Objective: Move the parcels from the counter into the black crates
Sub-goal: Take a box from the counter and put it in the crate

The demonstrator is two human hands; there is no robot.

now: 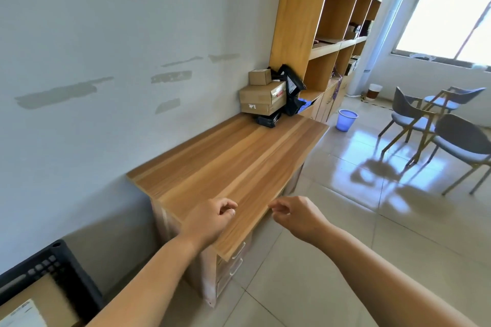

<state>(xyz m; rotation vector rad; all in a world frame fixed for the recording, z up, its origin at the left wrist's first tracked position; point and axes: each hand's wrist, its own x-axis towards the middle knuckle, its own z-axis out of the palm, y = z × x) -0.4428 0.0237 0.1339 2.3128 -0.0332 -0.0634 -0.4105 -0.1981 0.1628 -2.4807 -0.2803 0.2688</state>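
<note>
Head view shows the left hand [212, 216] above the long wooden counter's [233, 156] near edge, fingers loosely curled and holding nothing; the right hand [295, 216] hangs just off that edge over the tiled floor [332, 260], likewise curled and empty. Stacked brown cardboard parcels [263, 97] and black plastic mailer bags [291, 90] crowd the counter's far corner. A black slatted plastic crate [66, 268] sits beyond the counter's near end, a cardboard box [34, 302] inside it.

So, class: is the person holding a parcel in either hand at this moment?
No: the left hand and right hand hang loosely curled and hold nothing, while the parcels sit stacked at the counter's far end.
</note>
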